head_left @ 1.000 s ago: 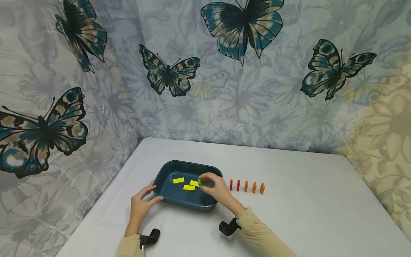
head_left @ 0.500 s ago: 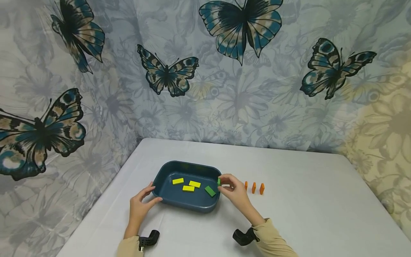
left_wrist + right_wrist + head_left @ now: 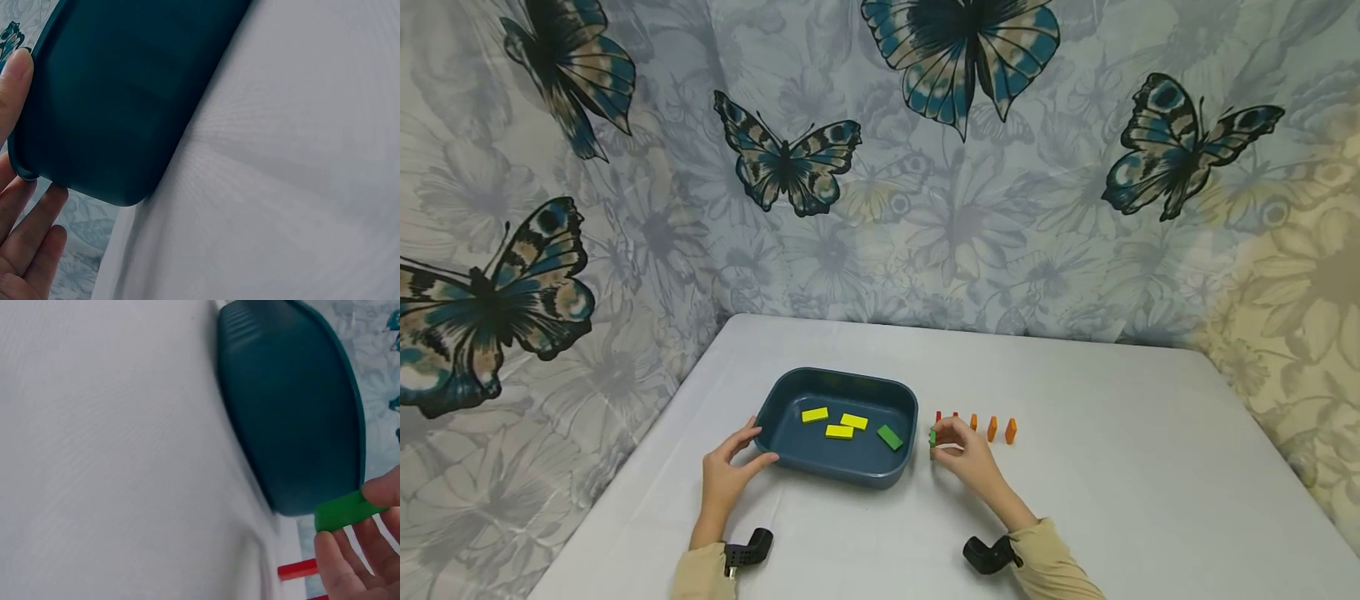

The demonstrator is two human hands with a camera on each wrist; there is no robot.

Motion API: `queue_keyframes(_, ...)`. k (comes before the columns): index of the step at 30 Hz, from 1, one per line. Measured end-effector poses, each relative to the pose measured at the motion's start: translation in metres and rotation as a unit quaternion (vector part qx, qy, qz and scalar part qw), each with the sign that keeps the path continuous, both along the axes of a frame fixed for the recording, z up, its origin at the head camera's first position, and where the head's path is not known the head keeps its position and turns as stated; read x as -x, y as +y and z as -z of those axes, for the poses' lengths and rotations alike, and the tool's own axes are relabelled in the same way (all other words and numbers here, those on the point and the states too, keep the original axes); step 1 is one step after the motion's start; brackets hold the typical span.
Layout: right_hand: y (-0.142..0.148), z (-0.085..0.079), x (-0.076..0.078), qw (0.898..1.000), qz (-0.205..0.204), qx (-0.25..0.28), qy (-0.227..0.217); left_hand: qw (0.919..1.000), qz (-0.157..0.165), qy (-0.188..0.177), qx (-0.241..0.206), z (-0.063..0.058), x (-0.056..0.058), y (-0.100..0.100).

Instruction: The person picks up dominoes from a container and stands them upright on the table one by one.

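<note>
Head view: the left hand sits spread at the tray's near-left corner, thumb to the near side, fingers to the left end, nothing clenched. Looks like steadying, so the tray won't slide on the table. And over at the right hand, a pinch: thumb on one side of the held green block, fingers along the other, a light hold that probably makes it easy to turn. It's just past the tray's right end; whether it touches the table, I can't tell. Close by, two red blocks and three orange blocks run in a row towards the table's right edge, the orange ones upright, gaps between them perhaps leaving finger room. Inside the tray, three yellow blocks lie flat around the middle, and a loose green block rests near the right end, within easy reach.
</note>
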State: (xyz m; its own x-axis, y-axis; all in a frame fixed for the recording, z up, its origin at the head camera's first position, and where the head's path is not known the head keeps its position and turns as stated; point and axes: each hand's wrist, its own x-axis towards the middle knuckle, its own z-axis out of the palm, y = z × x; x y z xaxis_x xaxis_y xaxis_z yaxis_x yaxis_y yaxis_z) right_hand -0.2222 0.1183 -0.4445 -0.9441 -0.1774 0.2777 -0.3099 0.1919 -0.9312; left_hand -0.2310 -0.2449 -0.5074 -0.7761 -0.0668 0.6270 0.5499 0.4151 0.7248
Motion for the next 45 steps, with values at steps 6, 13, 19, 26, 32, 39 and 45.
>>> queue_keyframes(6, 0.011, 0.025, 0.008, 0.999, -0.007, -0.031, -0.023, 1.0, -0.002, 0.003, -0.004, -0.001, 0.001, 0.003)
queue_keyframes(13, 0.022, 0.052, 0.012, 0.999, 0.004, -0.037, -0.033, 1.0, 0.001, 0.001, -0.006, -0.001, -0.002, 0.005)
queue_keyframes(19, 0.021, 0.051, 0.008, 0.999, -0.018, -0.029, -0.032, 0.9999, -0.005, -0.015, -0.003, -0.002, -0.007, 0.002)
queue_keyframes(26, 0.018, 0.031, 0.001, 0.999, -0.019, -0.022, -0.041, 1.0, -0.005, -0.007, 0.002, -0.003, -0.005, 0.003)
queue_keyframes(32, 0.017, 0.022, -0.004, 0.998, -0.021, -0.036, -0.049, 0.9999, 0.001, 0.015, -0.005, -0.001, -0.004, 0.004)
queue_keyframes(39, 0.019, 0.022, -0.002, 0.997, -0.046, -0.034, -0.054, 0.9998, -0.003, -0.015, -0.014, 0.002, -0.006, 0.005)
queue_keyframes(45, 0.019, 0.022, -0.002, 0.996, -0.041, -0.04, -0.068, 0.9999, -0.001, -0.007, -0.009, -0.005, -0.005, 0.007)
